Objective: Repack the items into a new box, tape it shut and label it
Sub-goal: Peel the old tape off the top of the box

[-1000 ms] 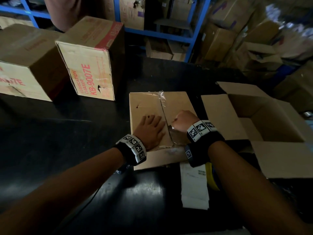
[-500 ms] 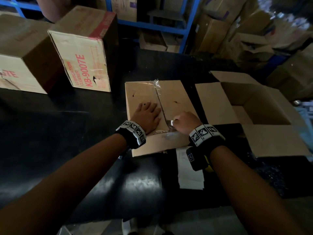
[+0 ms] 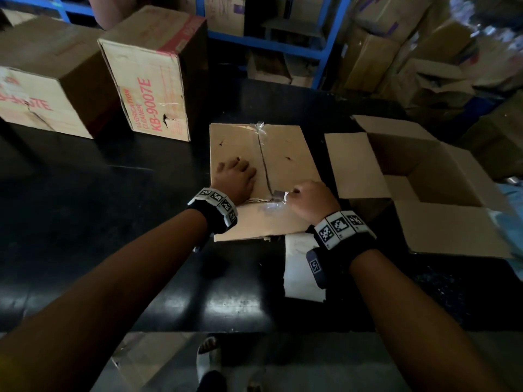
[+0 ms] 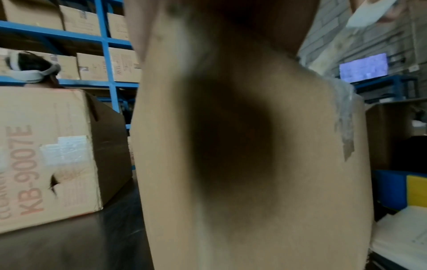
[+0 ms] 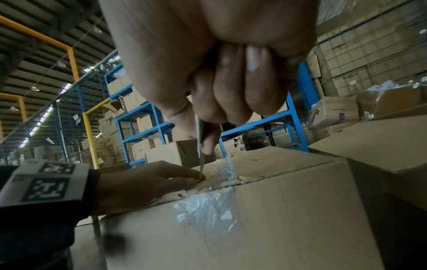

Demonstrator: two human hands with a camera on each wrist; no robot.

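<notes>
A closed brown box point(image 3: 285, 154) with clear tape along its centre seam stands in the middle of the black table. My left hand point(image 3: 235, 176) lies flat on the box top, left of the seam; the left wrist view is mostly filled by the cardboard point(image 4: 254, 219). My right hand point(image 3: 311, 199) is curled round a thin blade point(image 3: 278, 195), whose tip meets the taped seam at the box's near edge. The right wrist view shows the blade point(image 5: 199, 146) coming down from my curled fingers point(image 5: 219, 82) to the torn tape, next to my left hand point(image 5: 148, 182). An open, empty box point(image 3: 356, 165) stands just right.
Two shut cartons stand at the back left, one printed KB-9007E point(image 3: 150, 80), one further left point(image 3: 36, 75). A white paper sheet point(image 3: 300, 267) lies on the table under my right wrist. Blue racks with stacked cartons point(image 3: 368, 60) stand beyond the table. A foot point(image 3: 208, 360) shows below the table edge.
My right hand has drawn the blade along the seam toward the box's near edge. My left hand stays flat on the box top.
</notes>
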